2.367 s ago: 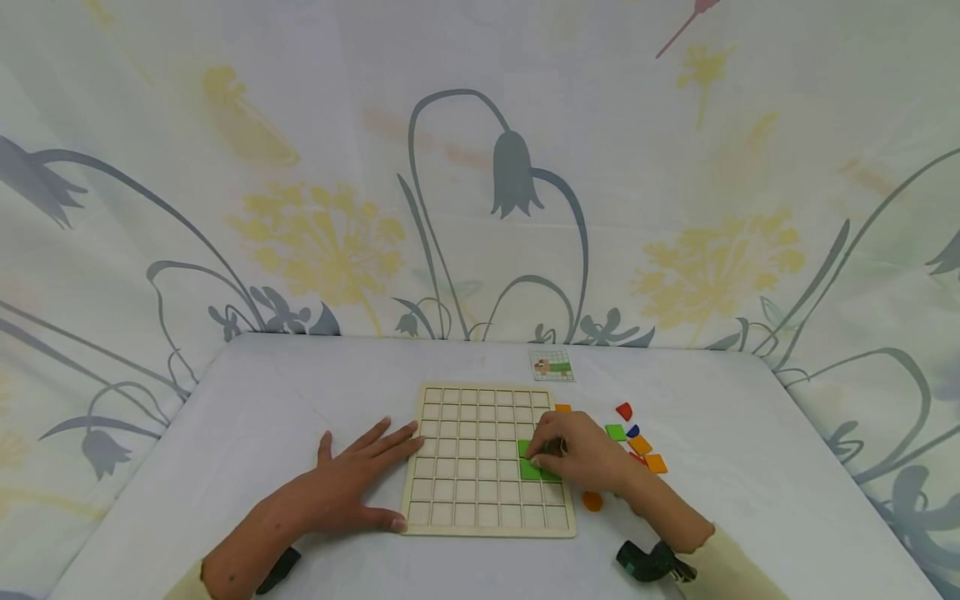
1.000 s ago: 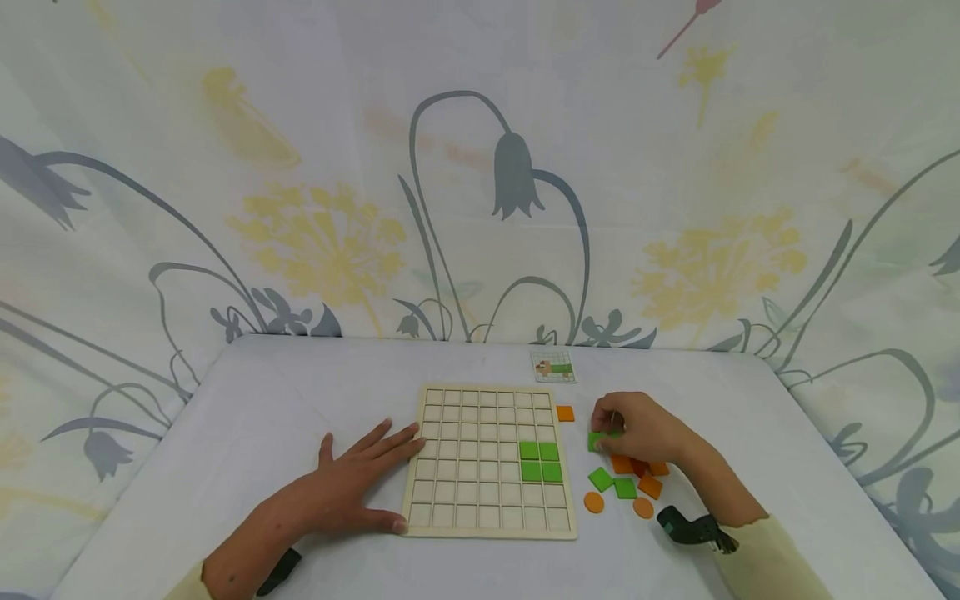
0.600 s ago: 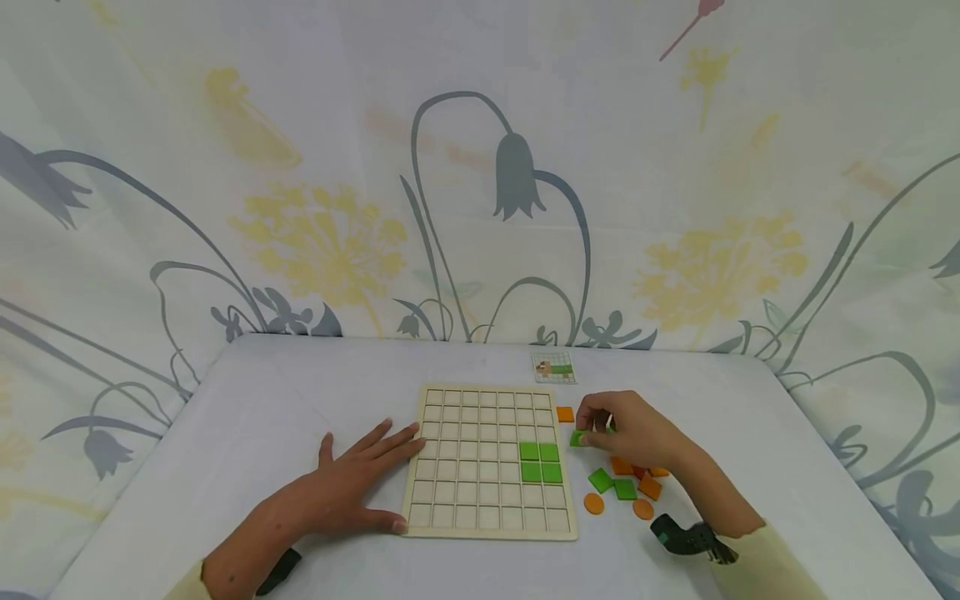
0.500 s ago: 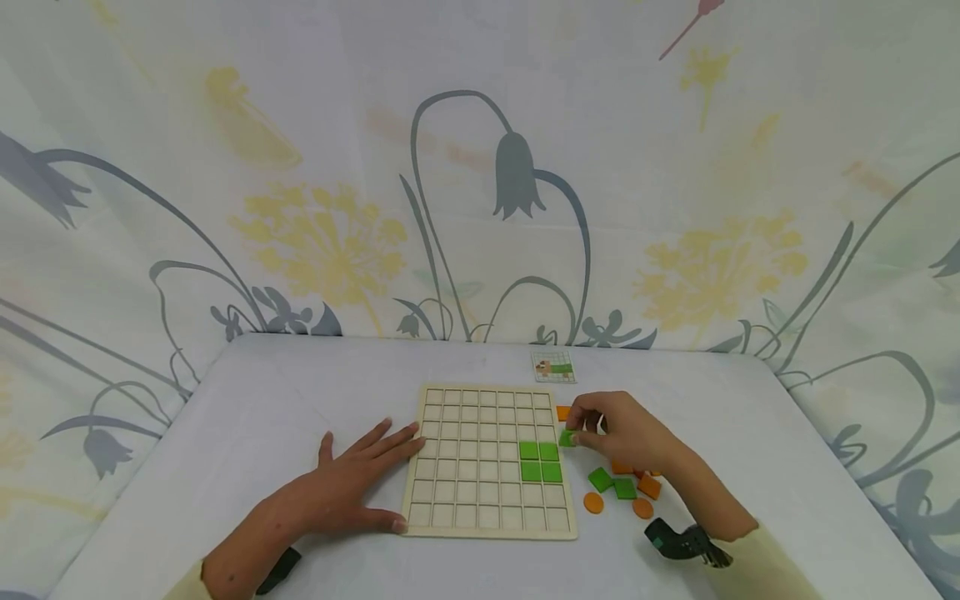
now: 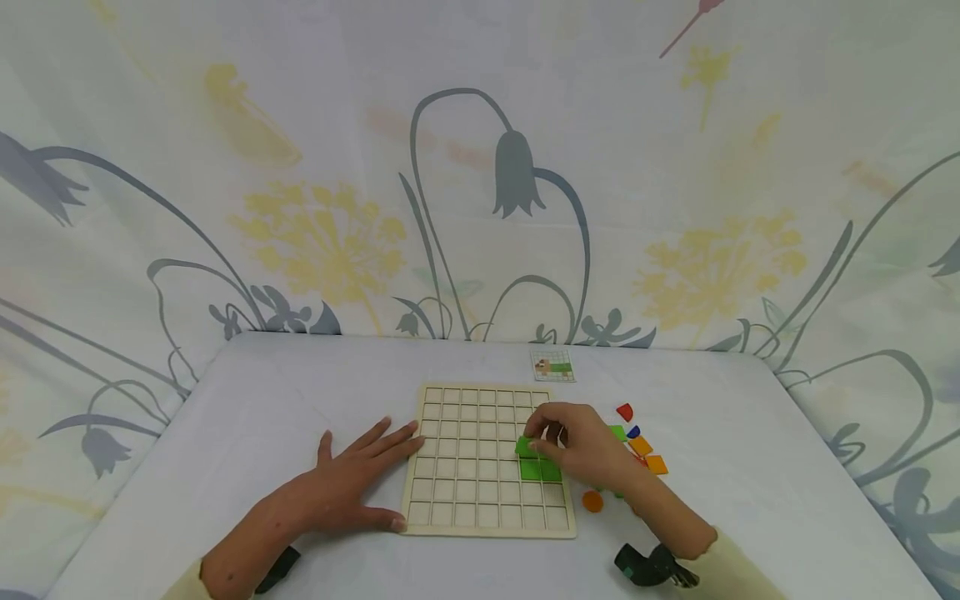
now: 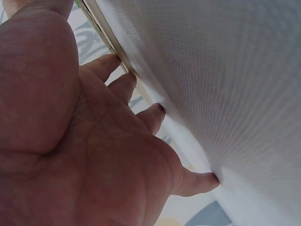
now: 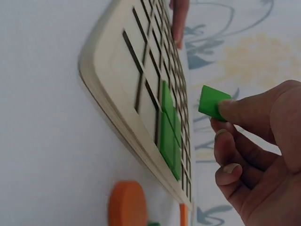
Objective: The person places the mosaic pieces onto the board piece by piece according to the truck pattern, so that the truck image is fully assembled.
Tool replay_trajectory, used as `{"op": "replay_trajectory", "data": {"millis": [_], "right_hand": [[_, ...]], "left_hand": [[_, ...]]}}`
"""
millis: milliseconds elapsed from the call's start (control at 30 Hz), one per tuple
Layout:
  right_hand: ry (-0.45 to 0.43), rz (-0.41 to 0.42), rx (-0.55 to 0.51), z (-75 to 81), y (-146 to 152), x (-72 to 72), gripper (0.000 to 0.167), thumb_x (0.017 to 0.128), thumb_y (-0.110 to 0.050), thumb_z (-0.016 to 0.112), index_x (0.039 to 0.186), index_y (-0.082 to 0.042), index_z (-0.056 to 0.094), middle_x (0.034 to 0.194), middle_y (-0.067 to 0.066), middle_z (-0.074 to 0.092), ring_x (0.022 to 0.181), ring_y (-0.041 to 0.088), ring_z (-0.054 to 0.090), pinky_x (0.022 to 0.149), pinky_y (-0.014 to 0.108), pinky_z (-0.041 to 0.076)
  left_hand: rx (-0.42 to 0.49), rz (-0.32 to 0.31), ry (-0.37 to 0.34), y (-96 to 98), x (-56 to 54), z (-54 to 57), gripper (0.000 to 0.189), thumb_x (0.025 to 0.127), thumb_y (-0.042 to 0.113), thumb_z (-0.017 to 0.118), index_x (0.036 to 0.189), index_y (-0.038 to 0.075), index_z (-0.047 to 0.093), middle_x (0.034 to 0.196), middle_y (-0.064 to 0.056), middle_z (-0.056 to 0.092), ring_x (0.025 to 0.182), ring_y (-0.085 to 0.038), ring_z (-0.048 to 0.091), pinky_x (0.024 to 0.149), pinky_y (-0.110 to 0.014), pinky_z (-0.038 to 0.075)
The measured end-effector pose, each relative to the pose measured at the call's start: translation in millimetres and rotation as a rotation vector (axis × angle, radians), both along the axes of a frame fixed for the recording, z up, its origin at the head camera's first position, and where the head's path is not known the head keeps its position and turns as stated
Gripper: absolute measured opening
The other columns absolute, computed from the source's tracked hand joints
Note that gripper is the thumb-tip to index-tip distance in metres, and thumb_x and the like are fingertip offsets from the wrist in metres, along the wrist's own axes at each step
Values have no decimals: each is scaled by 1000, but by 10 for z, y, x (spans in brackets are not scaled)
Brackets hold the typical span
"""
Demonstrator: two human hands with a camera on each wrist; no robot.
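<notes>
A pale wooden grid board [image 5: 465, 490] lies on the white cloth. My left hand [image 5: 341, 490] is spread flat beside it, fingertips and thumb at the board's left edge; in the left wrist view the fingertips [image 6: 114, 60] meet that edge and the cloth. Between thumb and fingers my right hand [image 5: 583, 446] pinches a green square tile [image 7: 208, 100]. The right wrist view shows that tile held above the board. Green tiles [image 7: 168, 136] fill neighbouring cells near the right side, partly covered by the right hand in the head view.
Loose pieces lie right of the board: an orange disc [image 5: 592, 501], orange squares [image 5: 656, 464], a red piece [image 5: 625, 412] and a blue piece [image 5: 633, 432]. A small picture card [image 5: 552, 366] lies behind the board. A flower-patterned curtain [image 5: 480, 167] hangs at the back.
My right hand has carried the green tile leftward from the loose pieces to over the board, beside the green tiles there. The left hand and the board have stayed put.
</notes>
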State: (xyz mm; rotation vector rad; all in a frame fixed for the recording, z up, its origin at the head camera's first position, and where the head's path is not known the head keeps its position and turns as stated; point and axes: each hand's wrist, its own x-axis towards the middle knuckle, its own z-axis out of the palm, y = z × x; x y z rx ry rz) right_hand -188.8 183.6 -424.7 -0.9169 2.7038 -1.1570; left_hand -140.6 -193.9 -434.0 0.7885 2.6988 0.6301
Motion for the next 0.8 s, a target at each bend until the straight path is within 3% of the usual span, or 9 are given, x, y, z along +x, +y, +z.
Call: {"op": "replay_trajectory", "data": {"millis": [233, 567, 800], "right_hand": [[-50, 44, -16, -95, -153, 57, 14, 97, -5, 77, 99, -19, 73, 96, -8, 71, 78, 8, 60, 70, 24, 52], [-67, -49, 9, -142, -261, 113, 13, 96, -7, 78, 96, -19, 74, 93, -13, 69, 75, 9, 61, 69, 24, 55], [-8, -36, 51, -159, -250, 110, 10, 95, -10, 81, 94, -20, 79, 91, -14, 67, 73, 6, 57, 65, 24, 50]], "left_hand": [[-2, -1, 3, -4, 4, 0, 103, 84, 71, 76, 168, 32, 32, 177, 9, 21, 164, -34, 13, 103, -94, 0], [0, 6, -1, 2, 6, 7, 103, 83, 70, 77, 168, 32, 33, 177, 9, 22, 164, -33, 13, 104, -93, -1], [3, -2, 2, 7, 1, 9, 103, 84, 69, 77, 168, 31, 32, 177, 9, 22, 164, -34, 13, 103, -94, -1]]}}
